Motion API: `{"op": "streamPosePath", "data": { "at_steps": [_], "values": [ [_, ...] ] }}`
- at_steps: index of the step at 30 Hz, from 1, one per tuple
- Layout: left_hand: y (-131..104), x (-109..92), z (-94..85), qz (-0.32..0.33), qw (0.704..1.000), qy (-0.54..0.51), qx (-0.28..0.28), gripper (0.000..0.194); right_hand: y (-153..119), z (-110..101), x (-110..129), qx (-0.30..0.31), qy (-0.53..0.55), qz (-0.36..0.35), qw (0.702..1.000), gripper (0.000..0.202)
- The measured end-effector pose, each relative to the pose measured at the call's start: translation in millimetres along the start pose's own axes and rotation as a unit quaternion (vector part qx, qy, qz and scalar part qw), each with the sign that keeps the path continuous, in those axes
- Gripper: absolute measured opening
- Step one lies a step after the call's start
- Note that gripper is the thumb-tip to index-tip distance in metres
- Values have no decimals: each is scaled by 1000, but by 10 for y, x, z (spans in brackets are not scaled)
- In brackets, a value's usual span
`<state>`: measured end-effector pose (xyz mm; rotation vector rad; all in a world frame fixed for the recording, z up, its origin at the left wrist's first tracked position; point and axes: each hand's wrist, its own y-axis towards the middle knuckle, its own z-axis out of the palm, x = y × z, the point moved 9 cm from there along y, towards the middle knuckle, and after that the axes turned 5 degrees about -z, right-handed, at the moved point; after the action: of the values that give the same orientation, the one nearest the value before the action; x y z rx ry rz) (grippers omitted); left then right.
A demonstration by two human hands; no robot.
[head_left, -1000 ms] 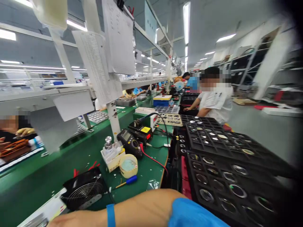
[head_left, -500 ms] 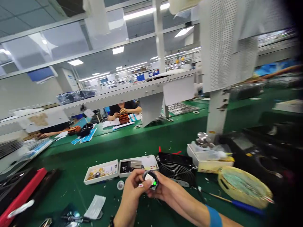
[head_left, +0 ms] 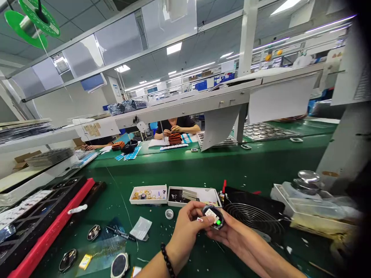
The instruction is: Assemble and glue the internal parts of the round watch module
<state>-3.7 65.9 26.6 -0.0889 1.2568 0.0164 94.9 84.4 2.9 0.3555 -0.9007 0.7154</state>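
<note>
A small round black watch case [head_left: 207, 212] is held up over the green bench, with a pale square part on its face and a bright green light glowing at its lower edge. My left hand [head_left: 189, 224] grips it from the left, thumb laid across its face. From the right, my right hand [head_left: 232, 231] closes its fingers around the rim and underside, which are partly hidden. A bead bracelet circles my left wrist. Just behind my hands lies a white box [head_left: 193, 204] with flat metal and black parts.
Another white box [head_left: 148, 201] holds small gold rings. A black fan [head_left: 255, 214] lies to the right, beside a white tub [head_left: 301, 217]. At left are a red-edged black tray [head_left: 55, 231], round case parts [head_left: 119, 265] and a yellow battery [head_left: 85, 261]. Across the bench a person [head_left: 178, 129] works.
My view has swung left, so the scene sits further right and more of the left tray and loose parts show. Both hands keep hold of the watch case, its green light still on.
</note>
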Motion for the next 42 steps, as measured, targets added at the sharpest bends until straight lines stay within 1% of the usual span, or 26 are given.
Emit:
{"op": "streamPosePath", "data": {
  "at_steps": [6,11,14,18,21,24,26,28,32,35,39,42],
  "values": [
    [-2,24,67,-4,999,-25,27,56,33,-95,-35,-9,10,-8,1000,46],
    [-9,24,52,2,1000,-5,25,63,24,-45,-21,6,8,-6,1000,45],
    [-8,36,41,0,1000,1,18,64,31,-59,-44,-1,6,-4,1000,46],
    [5,23,42,4,1000,19,17,55,37,-108,-85,-15,-30,-6,999,54],
    [13,-21,6,20,999,31,1,46,39,-183,-75,-52,-63,-19,996,58],
    [8,-55,-11,37,998,54,-6,42,27,-272,-33,-115,-113,-18,987,68],
    [-2,-56,-6,41,997,69,-3,42,9,-285,22,-147,-159,-11,976,70],
    [-15,-54,6,46,995,83,2,42,-12,-251,120,-165,-215,-19,963,67],
    [-35,-44,29,48,991,128,7,42,-33,-117,283,-162,-318,-34,934,52],
    [-31,-24,37,42,989,138,12,41,-18,-63,277,-141,-352,-18,925,50],
    [-19,-1,56,36,993,108,27,41,20,-134,195,-125,-352,-17,927,50],
    [-13,10,56,34,995,88,29,48,61,-233,74,-104,-341,-14,934,54]
  ]
}}
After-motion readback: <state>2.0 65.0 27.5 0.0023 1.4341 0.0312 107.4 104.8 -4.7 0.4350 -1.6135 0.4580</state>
